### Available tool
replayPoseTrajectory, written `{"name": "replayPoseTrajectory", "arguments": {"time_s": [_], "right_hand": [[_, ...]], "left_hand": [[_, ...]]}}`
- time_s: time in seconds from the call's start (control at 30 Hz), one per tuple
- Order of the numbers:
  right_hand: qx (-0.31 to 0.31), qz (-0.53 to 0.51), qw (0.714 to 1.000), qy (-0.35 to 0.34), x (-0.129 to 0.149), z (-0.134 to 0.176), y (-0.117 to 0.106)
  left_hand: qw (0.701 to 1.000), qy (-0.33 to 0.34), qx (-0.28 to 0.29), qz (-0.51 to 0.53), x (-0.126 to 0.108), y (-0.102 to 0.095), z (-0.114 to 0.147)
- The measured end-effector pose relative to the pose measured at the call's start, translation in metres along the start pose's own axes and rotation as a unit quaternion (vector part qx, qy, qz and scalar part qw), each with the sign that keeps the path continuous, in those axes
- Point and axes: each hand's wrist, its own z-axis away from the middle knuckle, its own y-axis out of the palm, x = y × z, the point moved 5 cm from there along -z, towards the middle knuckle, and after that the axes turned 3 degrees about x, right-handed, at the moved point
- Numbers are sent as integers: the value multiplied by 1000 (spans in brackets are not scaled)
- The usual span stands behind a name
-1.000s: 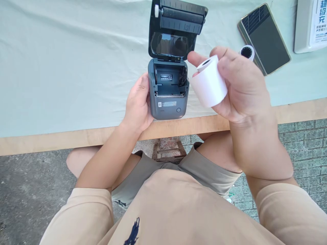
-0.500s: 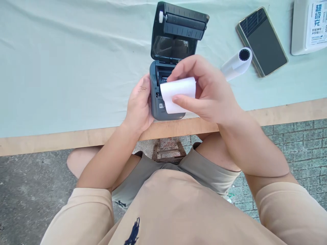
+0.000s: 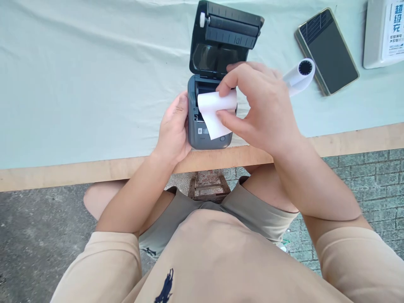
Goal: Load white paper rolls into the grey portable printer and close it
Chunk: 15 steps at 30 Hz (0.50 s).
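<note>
A small dark grey label printer (image 3: 208, 142) sits near the table's front edge with its black lid (image 3: 225, 35) swung up. My left hand (image 3: 175, 126) grips the printer's left side, thumb along its edge. In my right hand (image 3: 259, 101) a white paper roll (image 3: 214, 102) is pinched between thumb and fingers, at the mouth of the printer's paper bay. The roll's loose end hangs toward me over the printer's front, close to the round power button (image 3: 222, 138). My right fingers hide the roll's right end and part of the bay.
Right of my right hand lies another white roll-shaped object (image 3: 298, 78) with a dark round end. Beyond it are a phone (image 3: 328, 50) and a white box (image 3: 375, 38) with a printed label. A pale cloth (image 3: 78, 84) covers the table, whose wooden edge (image 3: 78, 171) faces me.
My right hand has brought the paper roll up and inward against the printer's bay. Its loose end now lies lower over the front, and the power button shows. My left hand stays on the printer.
</note>
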Motion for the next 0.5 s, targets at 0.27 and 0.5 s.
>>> {"name": "replayPoseTrajectory", "arguments": {"time_s": [0.27,0.5], "right_hand": [[6,-54,999,4,-13,-2,7],[22,2,1000,8,-14,-1,9]], "left_hand": [[1000,3,-5,-13,0,-4,0],[1000,3,0,-17,1,-4,0]]}}
